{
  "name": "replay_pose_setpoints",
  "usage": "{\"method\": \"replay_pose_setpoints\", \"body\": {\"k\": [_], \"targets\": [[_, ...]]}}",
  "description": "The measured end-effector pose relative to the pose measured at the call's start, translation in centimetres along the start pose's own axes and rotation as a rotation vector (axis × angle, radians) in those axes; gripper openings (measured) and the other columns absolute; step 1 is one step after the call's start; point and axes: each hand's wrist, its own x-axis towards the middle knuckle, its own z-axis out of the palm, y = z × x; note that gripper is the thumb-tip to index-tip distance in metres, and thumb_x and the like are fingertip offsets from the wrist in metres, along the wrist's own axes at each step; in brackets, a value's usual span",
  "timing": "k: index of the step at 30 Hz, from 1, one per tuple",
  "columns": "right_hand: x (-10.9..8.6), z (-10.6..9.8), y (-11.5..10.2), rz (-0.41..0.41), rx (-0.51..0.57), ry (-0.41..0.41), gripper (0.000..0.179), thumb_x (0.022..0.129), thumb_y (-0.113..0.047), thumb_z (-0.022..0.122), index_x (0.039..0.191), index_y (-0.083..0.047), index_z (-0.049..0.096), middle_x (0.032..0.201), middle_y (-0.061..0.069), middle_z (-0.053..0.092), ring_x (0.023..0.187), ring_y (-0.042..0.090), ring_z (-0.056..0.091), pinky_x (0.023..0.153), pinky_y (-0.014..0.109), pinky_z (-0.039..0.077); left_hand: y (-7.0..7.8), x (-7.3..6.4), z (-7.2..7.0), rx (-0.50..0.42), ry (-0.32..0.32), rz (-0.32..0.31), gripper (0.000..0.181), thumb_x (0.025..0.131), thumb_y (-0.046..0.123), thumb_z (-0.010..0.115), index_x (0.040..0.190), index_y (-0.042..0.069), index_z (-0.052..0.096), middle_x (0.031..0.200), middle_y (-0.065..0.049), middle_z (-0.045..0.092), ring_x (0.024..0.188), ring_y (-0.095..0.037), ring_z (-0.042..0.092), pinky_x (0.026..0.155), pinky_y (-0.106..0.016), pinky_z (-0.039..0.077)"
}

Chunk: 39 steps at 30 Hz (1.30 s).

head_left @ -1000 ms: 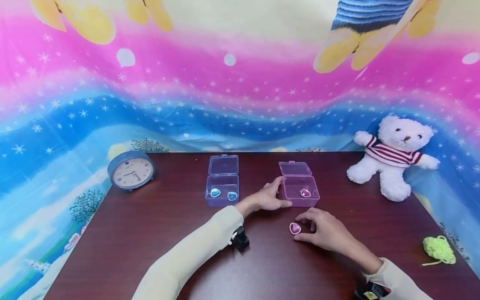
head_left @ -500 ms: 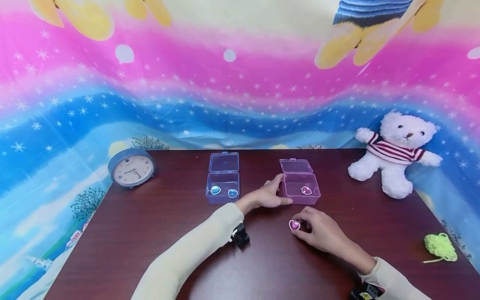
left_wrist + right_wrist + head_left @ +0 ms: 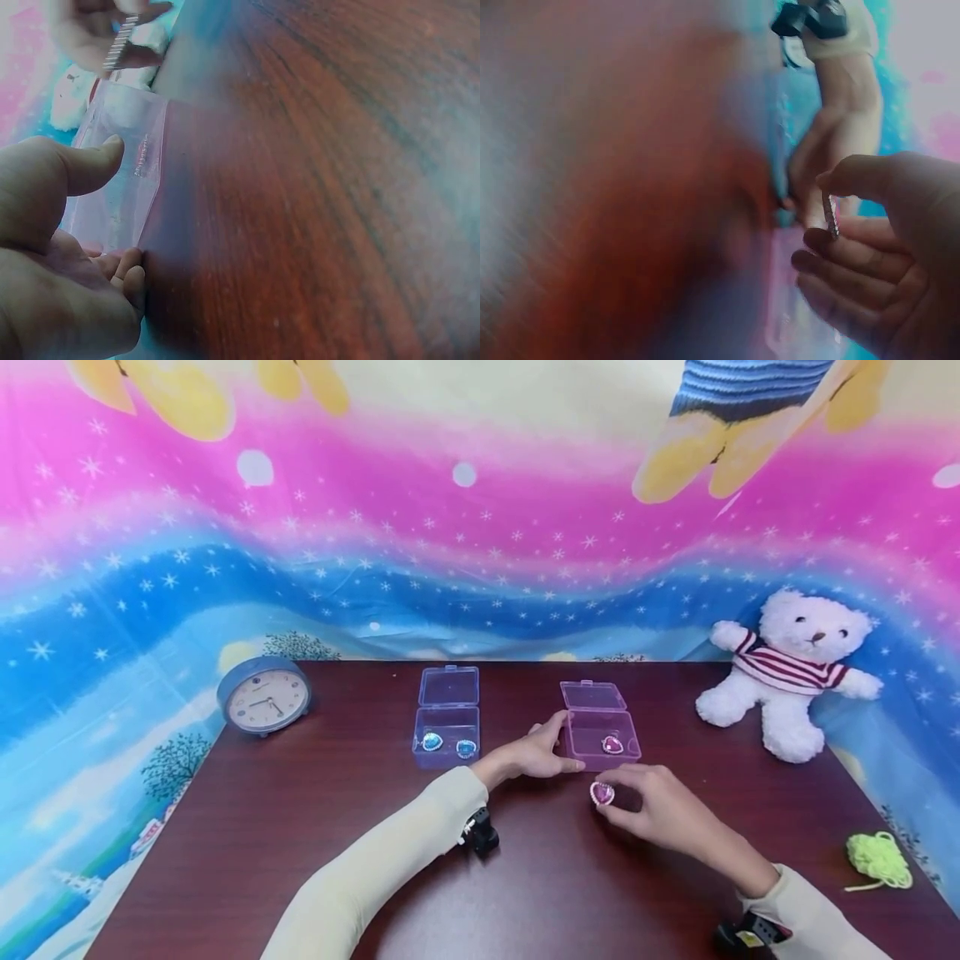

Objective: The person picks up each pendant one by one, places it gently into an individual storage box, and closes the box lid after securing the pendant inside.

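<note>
Between thumb and fingertips my right hand [image 3: 667, 806] pinches a pink heart-shaped rhinestone [image 3: 602, 793] with a beaded silver rim, raised just in front of the pink box. It appears edge-on as a thin rhinestone [image 3: 831, 216] in the right wrist view. My left hand [image 3: 536, 756] grips the near left corner of the clear pink plastic box [image 3: 577, 762], thumb along its front wall [image 3: 131, 176] and fingers at its left side. The box's lid [image 3: 592, 696] leans back open. Inside lies another pink heart rhinestone [image 3: 612, 744].
Left of it stands an open clear blue box [image 3: 447, 717] holding two blue heart rhinestones [image 3: 432, 741]. A round clock [image 3: 264, 696] sits at the far left of the brown table [image 3: 525, 893]. A white teddy bear [image 3: 787, 672] and a yellow-green yarn bundle [image 3: 879, 860] are on the right.
My right hand has closed its fingertips on the pink rhinestone, picked it up from the table, and brought it nearer the pink box. My left hand stays at the box corner.
</note>
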Motion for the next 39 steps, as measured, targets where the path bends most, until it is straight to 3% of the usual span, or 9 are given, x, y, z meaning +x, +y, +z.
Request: {"method": "replay_pose_setpoints", "body": {"k": [5,11,15,21,39], "targets": [[1.3,-1.8,1.0,-0.02,0.013,0.055,0.031,0.08,-0.015,0.087,0.109,-0.009,0.078,0.099,0.002,0.08,0.085,0.013,0.073,0.075,0.034,0.062,-0.1,0.1,-0.1,0.006,-0.004,-0.008,0.092,0.091,0.031,0.078,0.163,0.018,0.022,0.154,-0.012,0.049,0.133,-0.025,0.042,0.119,-0.044,0.036],[3.2,-2.6,3.2,0.048,0.036,0.035,0.031,0.083,-0.016,0.085,0.112,-0.009,0.078,0.1,0.005,0.08,0.082,0.018,0.072,0.072,0.036,0.061,-0.2,0.0,-0.1,0.002,-0.005,-0.012,0.091,0.091,0.031,0.077,0.163,0.018,0.022,0.156,-0.01,0.047,0.135,-0.025,0.04,0.121,-0.044,0.035],[4.3,-2.2,5.0,0.081,0.055,0.012,0.028,0.085,-0.02,0.084,0.111,-0.01,0.078,0.099,0.005,0.08,0.084,0.02,0.073,0.076,0.044,0.061,0.0,0.0,0.0,0.005,-0.005,-0.007,0.091,0.092,0.031,0.077,0.162,0.017,0.023,0.155,-0.011,0.048,0.134,-0.025,0.04,0.12,-0.044,0.035],[4.9,-1.3,6.8,0.142,0.1,-0.044,0.028,0.087,-0.024,0.084,0.111,-0.011,0.078,0.101,0.005,0.08,0.088,0.021,0.073,0.08,0.045,0.061,0.1,-0.1,0.0,0.016,-0.014,-0.014,0.09,0.093,0.032,0.076,0.163,0.016,0.021,0.156,-0.011,0.046,0.136,-0.025,0.039,0.121,-0.043,0.034],[6.4,0.3,7.9,0.118,0.119,-0.095,0.024,0.087,-0.028,0.084,0.108,-0.016,0.08,0.101,-0.001,0.081,0.088,0.017,0.073,0.082,0.04,0.06,0.0,0.0,-0.1,0.018,-0.017,-0.011,0.09,0.093,0.033,0.075,0.163,0.017,0.02,0.16,-0.012,0.042,0.14,-0.027,0.037,0.123,-0.044,0.031]]}}
